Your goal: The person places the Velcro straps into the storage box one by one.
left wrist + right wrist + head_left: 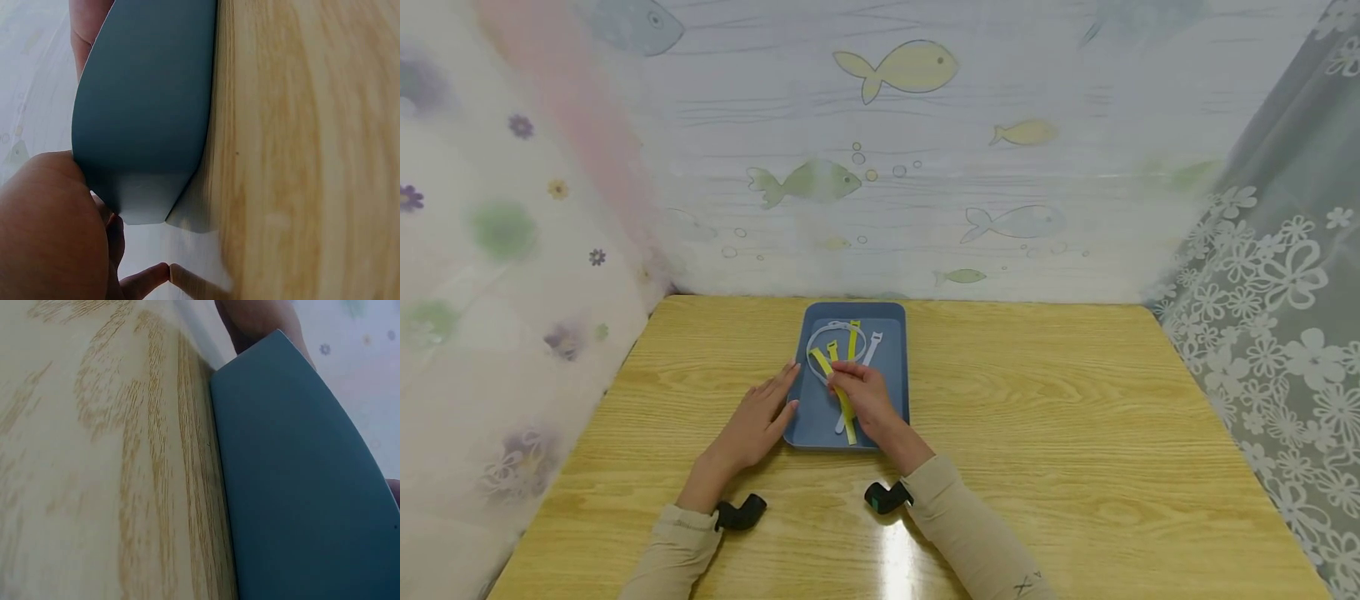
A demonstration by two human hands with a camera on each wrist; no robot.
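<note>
Head view: a blue tray [892, 392] lies on the wooden counter [1075, 433], near its middle and toward the back wall. In the tray lie yellow straps [847, 417], white straps [872, 346] and a loop of white cord [820, 337], partly overlapping one another. The right hand [863, 392] rests inside the tray over the straps, its fingers curled down onto one yellow strap that runs from under the hand to the tray's near edge; its grip looks closed on that strap, though the fingertips themselves are hidden by the back of the hand. The left hand [758, 425] lies flat on the counter just beside the tray's left edge, fingers straight and together, the fingertips touching the rim. Both forearms wear beige sleeves [970, 533], and a small black camera [739, 512] sits at each wrist.

In the left wrist view, the tray's [144, 112] outer wall fills the middle, with the left hand [50, 231] against its corner and the counter [312, 150] beside it. In the right wrist view, the tray [300, 487] sits on the counter [94, 456], with part of a hand at the top edge; the straps are out of sight in both wrist views.

A fish-patterned sheet [895, 150] hangs behind the counter, with flowered curtains [1285, 292] at the sides.
</note>
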